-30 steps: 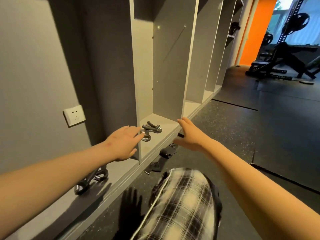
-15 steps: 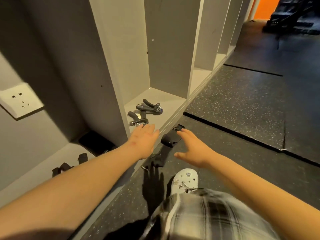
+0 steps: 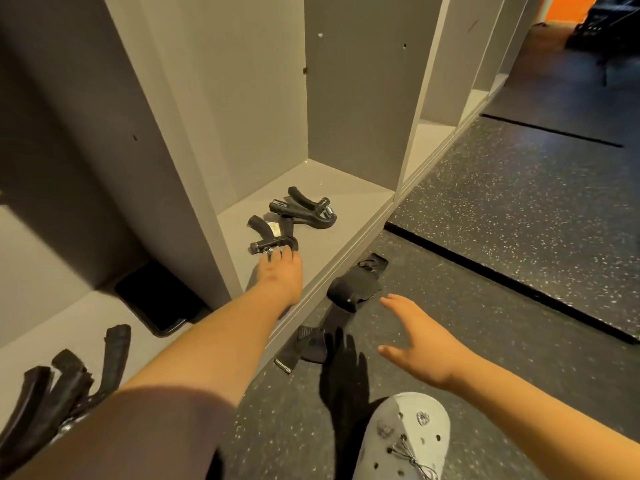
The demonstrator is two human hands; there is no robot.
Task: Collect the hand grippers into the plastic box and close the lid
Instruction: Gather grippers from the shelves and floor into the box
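Two black hand grippers lie on the floor of an open grey cubby: the nearer hand gripper [image 3: 272,237] and the farther hand gripper [image 3: 304,209] behind it. My left hand [image 3: 280,275] rests flat on the cubby floor, fingertips touching the nearer one, holding nothing. My right hand [image 3: 415,337] hovers open over the dark floor, fingers spread. More black hand grippers [image 3: 65,386] lie on the low ledge at the bottom left, partly hidden by my left arm. No plastic box is in view.
Black straps and a wrist wrap [image 3: 349,292] lie on the speckled floor by the cubby edge. A black flat object [image 3: 159,299] sits on the ledge left of the divider. My white clog [image 3: 405,441] is at the bottom. Black mats [image 3: 519,216] stretch to the right.
The view has dropped and come closer to the cubby. My left hand has reached forward onto the cubby floor to the nearer hand gripper. My right hand has stayed open above the floor.
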